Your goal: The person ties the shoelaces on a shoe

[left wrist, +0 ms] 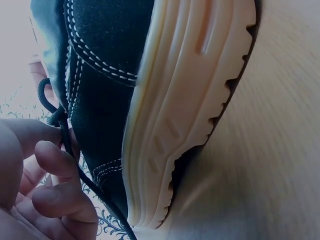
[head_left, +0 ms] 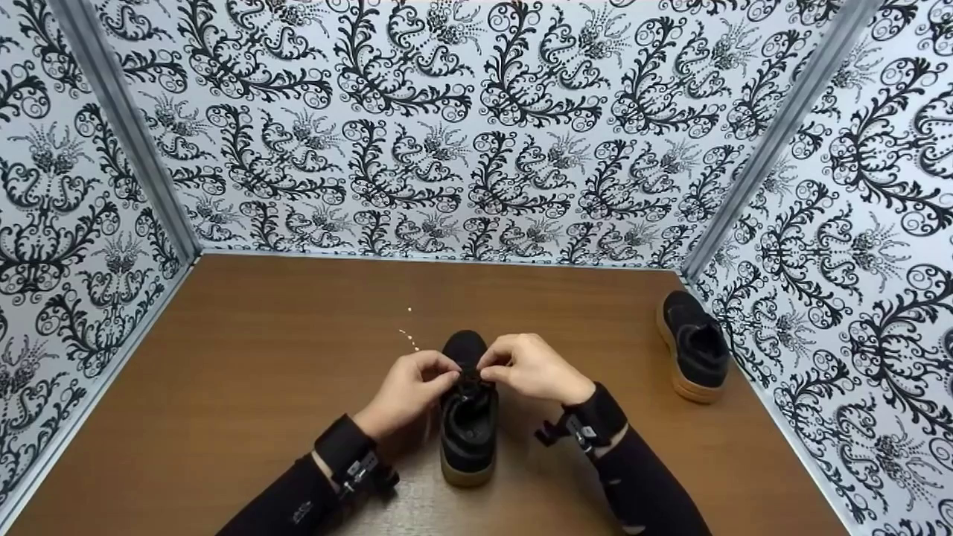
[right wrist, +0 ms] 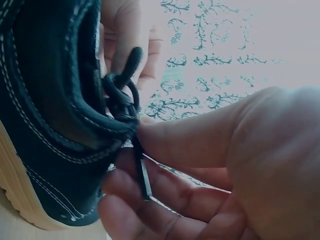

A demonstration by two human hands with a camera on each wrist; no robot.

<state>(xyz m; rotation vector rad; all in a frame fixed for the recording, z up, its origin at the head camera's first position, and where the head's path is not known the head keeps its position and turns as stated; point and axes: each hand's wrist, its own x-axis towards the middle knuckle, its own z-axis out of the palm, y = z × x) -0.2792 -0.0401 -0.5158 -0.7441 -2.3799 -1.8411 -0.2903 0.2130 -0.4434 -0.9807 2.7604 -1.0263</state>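
Observation:
A black sneaker [head_left: 469, 443] with a tan gum sole stands upright on the table, its toe pointing away from me. My left hand [head_left: 406, 391] is on the left of its lacing and pinches a black shoelace [left wrist: 89, 182], which runs down past the curled fingers in the left wrist view. From the other side, my right hand [head_left: 540, 368] pinches the lace between thumb and fingers. In the right wrist view a knotted loop of the shoelace [right wrist: 119, 90] sits over the tongue, and a lace end [right wrist: 144, 182] hangs beside the right fingers. Fingertips partly hide the knot in the head view.
A second black sneaker [head_left: 696, 350] with a tan sole stands at the right edge of the brown table [head_left: 260, 357], near the side wall. Patterned wall panels [head_left: 447, 134] enclose the back and both sides. Small bright specks [head_left: 409, 339] show left of the near shoe's toe.

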